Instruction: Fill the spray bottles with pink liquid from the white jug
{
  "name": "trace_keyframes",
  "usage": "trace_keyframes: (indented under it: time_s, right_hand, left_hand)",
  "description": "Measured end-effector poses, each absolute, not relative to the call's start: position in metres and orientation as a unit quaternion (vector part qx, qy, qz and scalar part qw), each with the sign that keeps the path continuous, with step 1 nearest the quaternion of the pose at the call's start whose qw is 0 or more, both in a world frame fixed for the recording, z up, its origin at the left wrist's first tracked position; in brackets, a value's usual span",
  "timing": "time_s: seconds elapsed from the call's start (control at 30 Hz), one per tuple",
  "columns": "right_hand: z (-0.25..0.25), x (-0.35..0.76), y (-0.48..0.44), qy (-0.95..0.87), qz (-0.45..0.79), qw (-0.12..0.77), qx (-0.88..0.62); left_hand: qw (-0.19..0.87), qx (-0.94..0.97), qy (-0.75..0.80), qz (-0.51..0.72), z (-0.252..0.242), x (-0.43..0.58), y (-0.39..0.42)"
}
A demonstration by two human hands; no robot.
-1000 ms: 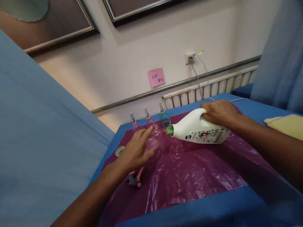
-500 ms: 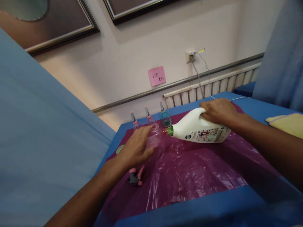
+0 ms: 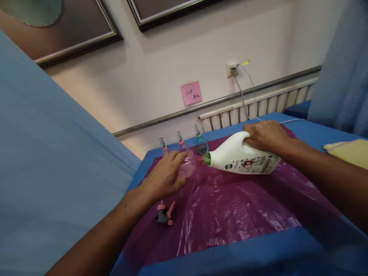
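My right hand (image 3: 266, 134) is closed around the handle of a white jug (image 3: 230, 151), which lies tilted with its green spout (image 3: 207, 158) pointing left. The spout meets the neck of a clear, pink-tinged bottle (image 3: 189, 165) tipped toward it. Around that bottle's left side curves my left hand (image 3: 165, 174), fingers above and thumb below. Whether liquid runs between the two mouths is hard to see. Below my left wrist, a grey and pink spray trigger head (image 3: 164, 216) lies loose on the purple plastic sheet (image 3: 230, 203).
Behind my left hand stand two clear spray bottles with pink collars and grey tops, one nearer (image 3: 183, 145) and one further left (image 3: 163, 145). Beside them is a teal spray bottle (image 3: 202, 145). A yellow cloth (image 3: 349, 151) lies at right. A blue curtain (image 3: 57, 161) hangs at left.
My left forearm and wrist have shifted slightly, covering a pale green round item that showed behind the wrist. The jug and clear bottle stay mouth to mouth.
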State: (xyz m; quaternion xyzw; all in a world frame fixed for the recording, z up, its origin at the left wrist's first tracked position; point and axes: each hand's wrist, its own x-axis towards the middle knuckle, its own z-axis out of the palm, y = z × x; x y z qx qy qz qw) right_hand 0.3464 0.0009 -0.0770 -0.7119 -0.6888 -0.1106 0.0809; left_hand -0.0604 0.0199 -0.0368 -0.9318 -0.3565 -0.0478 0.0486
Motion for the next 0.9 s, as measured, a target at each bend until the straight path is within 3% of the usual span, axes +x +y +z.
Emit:
trace_keyframes:
  time_s: [0.9]
  right_hand:
    - [-0.072, 0.337, 0.000, -0.696, -0.114, 0.050, -0.708]
  left_hand:
    - [0.099, -0.925, -0.364, 0.038, -0.018, -0.043, 0.018]
